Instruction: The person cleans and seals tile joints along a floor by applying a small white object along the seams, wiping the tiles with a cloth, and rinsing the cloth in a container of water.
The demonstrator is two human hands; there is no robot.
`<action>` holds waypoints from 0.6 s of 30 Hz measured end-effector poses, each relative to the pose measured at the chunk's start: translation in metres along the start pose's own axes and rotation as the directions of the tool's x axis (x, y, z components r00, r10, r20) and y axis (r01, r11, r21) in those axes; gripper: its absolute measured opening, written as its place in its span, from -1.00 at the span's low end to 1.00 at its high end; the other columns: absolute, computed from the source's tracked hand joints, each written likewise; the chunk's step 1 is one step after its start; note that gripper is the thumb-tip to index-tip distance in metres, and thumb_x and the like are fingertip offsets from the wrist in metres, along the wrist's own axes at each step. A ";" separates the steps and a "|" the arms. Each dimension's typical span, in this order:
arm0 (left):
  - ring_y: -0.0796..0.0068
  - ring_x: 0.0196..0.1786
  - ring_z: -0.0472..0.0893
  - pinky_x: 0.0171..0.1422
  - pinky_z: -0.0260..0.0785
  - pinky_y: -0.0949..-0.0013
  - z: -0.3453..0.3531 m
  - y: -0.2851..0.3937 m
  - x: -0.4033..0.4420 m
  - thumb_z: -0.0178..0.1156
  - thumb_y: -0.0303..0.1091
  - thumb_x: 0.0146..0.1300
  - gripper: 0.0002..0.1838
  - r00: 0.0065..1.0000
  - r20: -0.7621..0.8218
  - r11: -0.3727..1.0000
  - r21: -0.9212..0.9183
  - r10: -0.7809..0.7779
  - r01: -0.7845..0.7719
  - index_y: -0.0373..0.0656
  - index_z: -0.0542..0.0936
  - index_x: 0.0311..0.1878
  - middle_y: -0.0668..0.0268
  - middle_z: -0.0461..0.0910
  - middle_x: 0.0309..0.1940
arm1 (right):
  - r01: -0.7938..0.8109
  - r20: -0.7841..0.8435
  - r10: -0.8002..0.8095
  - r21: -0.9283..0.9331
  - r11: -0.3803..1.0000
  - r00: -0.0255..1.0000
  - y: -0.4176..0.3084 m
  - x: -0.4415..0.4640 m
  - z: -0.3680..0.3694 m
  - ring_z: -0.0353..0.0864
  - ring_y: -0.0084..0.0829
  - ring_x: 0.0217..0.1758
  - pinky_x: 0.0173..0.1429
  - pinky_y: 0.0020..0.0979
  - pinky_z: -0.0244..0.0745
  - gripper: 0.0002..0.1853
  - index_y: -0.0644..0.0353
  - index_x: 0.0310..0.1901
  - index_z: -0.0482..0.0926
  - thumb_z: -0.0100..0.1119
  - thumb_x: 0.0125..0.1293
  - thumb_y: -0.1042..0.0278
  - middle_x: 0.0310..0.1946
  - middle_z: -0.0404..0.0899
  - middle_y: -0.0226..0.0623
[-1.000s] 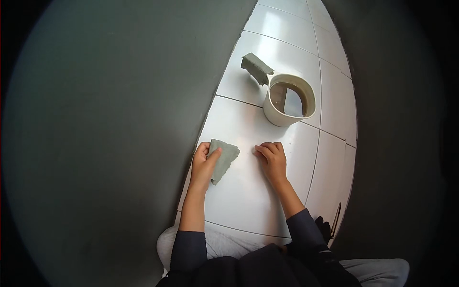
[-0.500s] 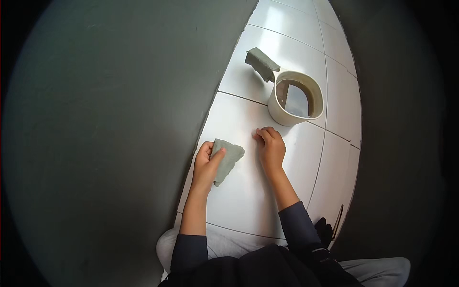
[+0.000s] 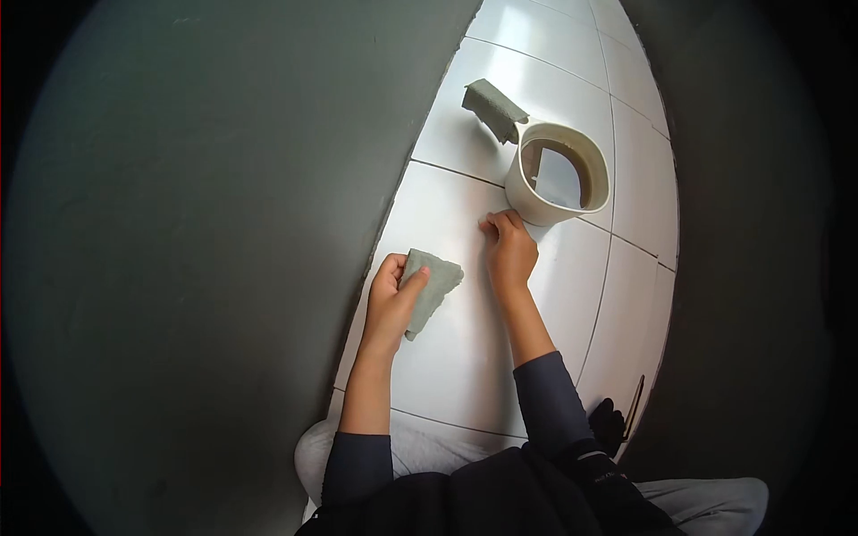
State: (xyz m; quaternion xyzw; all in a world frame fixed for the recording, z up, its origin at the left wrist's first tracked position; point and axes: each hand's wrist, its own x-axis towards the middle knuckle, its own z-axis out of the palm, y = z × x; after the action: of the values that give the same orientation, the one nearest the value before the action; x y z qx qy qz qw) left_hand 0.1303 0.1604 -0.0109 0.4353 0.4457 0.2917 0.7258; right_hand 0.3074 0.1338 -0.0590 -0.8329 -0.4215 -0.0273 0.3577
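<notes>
My left hand grips a grey-green, roughly triangular folded piece that looks like cloth, its thumb pressed flat on top. To the right, my right hand is closed with the fingertips drawn together, just below a cream dipper. Whatever those fingers may hold is hidden or too small to make out. Brownish water fills much of the dipper, reflecting light. Another grey-green piece of the same look lies over the dipper's handle.
White glossy tiles form a strip beneath the hands. A dark grey surface borders it on the left, another on the right. Near my right forearm lies a dark object with a thin dark rod beside it.
My right hand has shifted slightly up the view, closer to the dipper, still pinched. The left hand and its piece have moved up a little; the whole view has shifted slightly.
</notes>
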 end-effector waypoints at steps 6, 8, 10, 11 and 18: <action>0.67 -0.31 0.47 -0.24 0.34 0.54 0.001 0.003 -0.002 0.13 -0.37 0.27 -0.84 0.999 -0.046 1.000 -0.002 0.007 -0.007 -0.24 0.42 -0.20 0.31 0.52 -0.32 | 0.061 -0.002 -0.061 -0.049 0.997 0.998 0.001 0.012 0.002 0.57 -0.20 -0.40 -0.36 -0.26 0.46 -0.98 0.13 -0.44 0.57 0.21 0.09 0.47 -0.35 0.58 -0.41; 0.67 -0.32 0.47 -0.24 0.34 0.54 0.001 0.002 -0.002 0.13 -0.37 0.27 -0.84 0.999 -0.039 1.000 -0.006 0.024 -0.024 -0.24 0.42 -0.20 0.31 0.52 -0.32 | 0.023 0.043 -0.020 -0.054 0.998 0.999 0.000 -0.003 -0.008 0.57 -0.20 -0.40 -0.37 -0.26 0.46 -0.98 0.13 -0.45 0.56 0.20 0.09 0.47 -0.36 0.57 -0.41; 0.68 -0.32 0.46 -0.24 0.34 0.54 0.000 0.001 -0.001 0.13 -0.36 0.27 -0.83 0.999 -0.036 1.000 0.002 0.030 -0.030 -0.24 0.42 -0.21 0.31 0.52 -0.32 | 0.005 0.014 -0.005 0.019 1.000 1.000 0.000 -0.014 -0.009 0.56 -0.20 -0.39 -0.37 -0.25 0.45 -0.98 0.12 -0.45 0.56 0.19 0.09 0.46 -0.37 0.56 -0.41; 0.68 -0.32 0.46 -0.24 0.34 0.54 0.000 0.001 -0.001 0.13 -0.36 0.27 -0.84 0.999 -0.032 0.999 0.003 0.034 -0.034 -0.24 0.42 -0.21 0.32 0.52 -0.32 | -0.008 0.016 0.008 0.019 1.000 1.000 0.001 -0.011 -0.005 0.56 -0.20 -0.39 -0.37 -0.25 0.45 -0.98 0.12 -0.45 0.56 0.19 0.09 0.46 -0.37 0.56 -0.41; 0.67 -0.31 0.47 -0.23 0.34 0.54 0.001 0.004 -0.002 0.12 -0.37 0.28 -0.84 0.998 -0.055 0.999 0.017 0.036 -0.035 -0.24 0.42 -0.20 0.32 0.52 -0.32 | 0.122 -0.060 -0.122 0.006 0.992 0.991 0.008 0.020 0.014 0.56 -0.21 -0.43 -0.41 -0.26 0.44 -0.95 0.11 -0.47 0.54 0.21 0.08 0.44 -0.35 0.57 -0.44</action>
State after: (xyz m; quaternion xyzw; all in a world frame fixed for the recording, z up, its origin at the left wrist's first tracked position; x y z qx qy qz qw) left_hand 0.1297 0.1601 -0.0061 0.4409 0.4601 0.3127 0.7044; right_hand 0.3220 0.1528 -0.0671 -0.8026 -0.4610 -0.0720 0.3717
